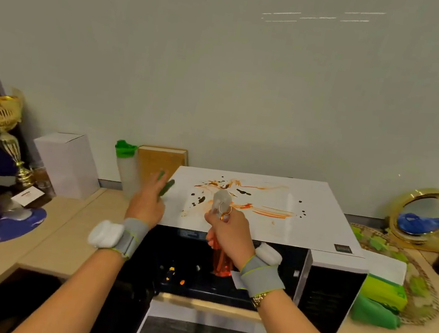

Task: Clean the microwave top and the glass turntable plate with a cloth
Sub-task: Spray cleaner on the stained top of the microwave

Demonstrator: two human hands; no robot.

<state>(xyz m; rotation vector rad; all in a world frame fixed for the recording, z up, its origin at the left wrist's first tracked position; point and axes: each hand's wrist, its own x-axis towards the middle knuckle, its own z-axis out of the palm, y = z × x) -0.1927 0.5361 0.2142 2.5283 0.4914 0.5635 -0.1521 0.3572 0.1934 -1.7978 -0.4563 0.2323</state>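
Stained microwave top point(286, 202) under right hand point(228, 229) gripping orange spray bottle point(220, 260); left hand point(147, 201) spread, fingertips blurred, perhaps green-tipped.

Left hand point(150, 199) is motion-blurred, its green fingertips smeared; right hand point(228, 232) covers the orange spray bottle's point(220, 263) neck; below both wrists, the open door runs off-frame.

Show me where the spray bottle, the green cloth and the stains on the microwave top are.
spray bottle point(219, 261): head view, on its orange body.
green cloth point(374, 312): head view, on its folded middle.
stains point(271, 211): head view, on an orange streak.
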